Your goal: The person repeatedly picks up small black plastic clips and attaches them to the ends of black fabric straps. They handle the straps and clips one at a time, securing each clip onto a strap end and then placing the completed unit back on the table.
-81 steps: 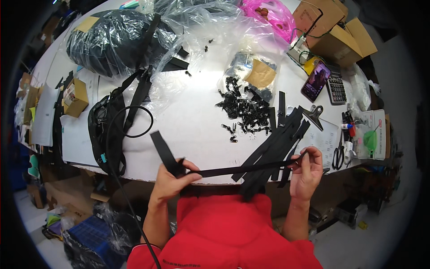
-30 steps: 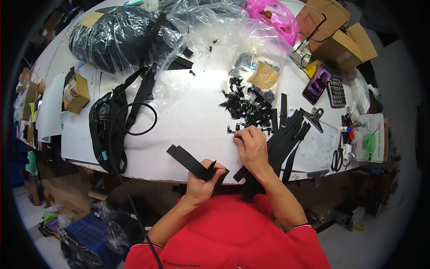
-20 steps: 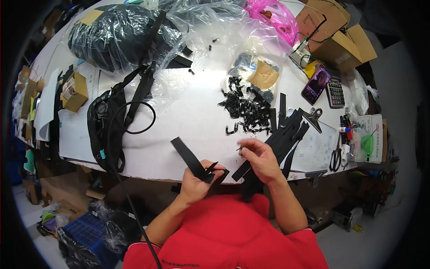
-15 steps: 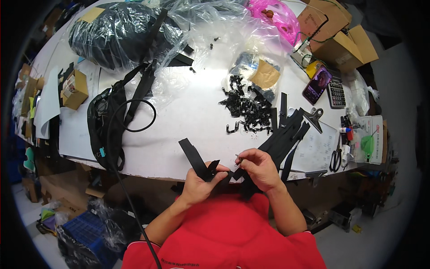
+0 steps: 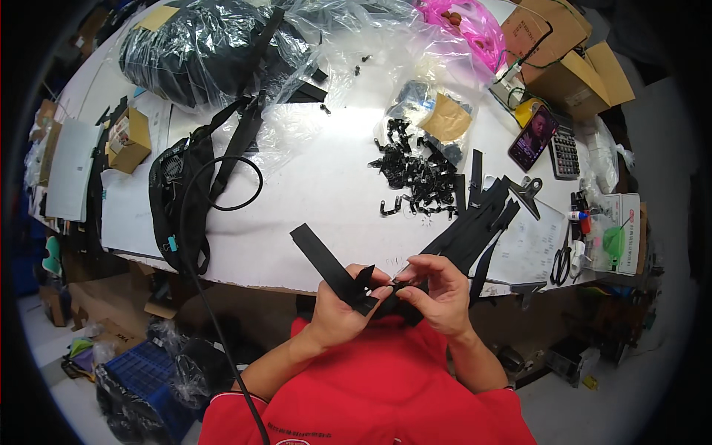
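My left hand (image 5: pixel 343 308) grips a flat black webbing strap (image 5: pixel 320 259) that sticks up and to the left over the edge of the white table (image 5: pixel 326 196). My right hand (image 5: pixel 437 285) meets it at the strap's lower end, fingertips pinched on a small black piece; what that piece is I cannot make out. Just right of my hands lies a bundle of black straps (image 5: pixel 478 226). Farther back sits a heap of small black plastic buckles (image 5: pixel 415 178).
A black bag with a looped cord (image 5: pixel 196 189) lies at the left. Clear plastic bags with black goods (image 5: pixel 200 48) fill the back. Cardboard boxes (image 5: pixel 567 48), a phone (image 5: pixel 532 137), a calculator (image 5: pixel 565 152), a binder clip (image 5: pixel 526 193) and scissors (image 5: pixel 561 261) stand at the right.
Earlier I held the strap stretched between both hands. My right hand then reached to the buckle heap and came back; now both hands meet at the strap's end near my chest.
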`<state>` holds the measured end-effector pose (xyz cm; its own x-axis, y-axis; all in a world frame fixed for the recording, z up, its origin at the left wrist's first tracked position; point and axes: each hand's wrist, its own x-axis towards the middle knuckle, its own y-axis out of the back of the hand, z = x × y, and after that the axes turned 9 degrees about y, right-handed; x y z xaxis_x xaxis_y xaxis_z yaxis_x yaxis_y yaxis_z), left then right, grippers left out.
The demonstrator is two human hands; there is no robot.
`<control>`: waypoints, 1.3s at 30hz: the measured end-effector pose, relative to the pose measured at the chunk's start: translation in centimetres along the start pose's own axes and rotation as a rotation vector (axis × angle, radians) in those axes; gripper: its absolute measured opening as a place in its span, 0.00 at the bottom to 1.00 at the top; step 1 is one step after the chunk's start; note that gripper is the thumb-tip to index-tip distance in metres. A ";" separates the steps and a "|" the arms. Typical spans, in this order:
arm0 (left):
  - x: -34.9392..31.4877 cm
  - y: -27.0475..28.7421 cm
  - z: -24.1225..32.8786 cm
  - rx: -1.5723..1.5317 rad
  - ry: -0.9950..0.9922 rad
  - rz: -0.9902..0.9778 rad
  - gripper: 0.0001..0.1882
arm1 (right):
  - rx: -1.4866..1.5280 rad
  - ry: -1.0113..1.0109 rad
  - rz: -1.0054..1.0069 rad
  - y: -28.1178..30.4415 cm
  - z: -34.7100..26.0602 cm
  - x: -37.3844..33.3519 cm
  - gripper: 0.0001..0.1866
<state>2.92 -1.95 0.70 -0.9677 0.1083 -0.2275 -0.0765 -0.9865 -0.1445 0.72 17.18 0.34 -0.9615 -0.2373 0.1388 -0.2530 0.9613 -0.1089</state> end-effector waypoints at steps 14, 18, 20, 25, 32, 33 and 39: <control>0.0 -0.4 -0.8 -0.005 -0.015 0.029 0.08 | -0.584 0.371 -0.144 0.5 -1.4 1.4 0.17; 0.9 -0.5 -0.3 0.134 -0.182 0.058 0.08 | -0.780 0.574 -0.006 -0.8 -1.3 0.9 0.16; 1.2 -0.1 -0.6 0.171 -0.246 0.021 0.09 | -0.728 0.619 0.026 -1.3 -1.9 0.6 0.16; 0.9 -0.2 -0.6 0.068 -0.197 0.037 0.10 | 0.005 -0.309 0.179 -1.9 -1.4 -0.6 0.06; 0.7 -0.2 -0.9 -0.058 -0.060 -0.031 0.08 | 0.252 -0.294 0.154 -2.0 -0.1 -1.3 0.04; 0.4 -0.2 -0.8 -0.147 0.048 -0.052 0.08 | 0.269 -0.266 0.139 -2.0 0.0 -1.3 0.04; 0.8 -0.4 -0.9 -0.174 -0.040 -0.103 0.10 | 0.202 -0.260 0.026 -1.3 -0.2 -0.7 0.02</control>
<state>2.41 -1.38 -0.25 -0.9659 0.1994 -0.1651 -0.1364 -0.9340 -0.3302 1.75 16.16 0.60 -0.9566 -0.2658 -0.1194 -0.2192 0.9265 -0.3058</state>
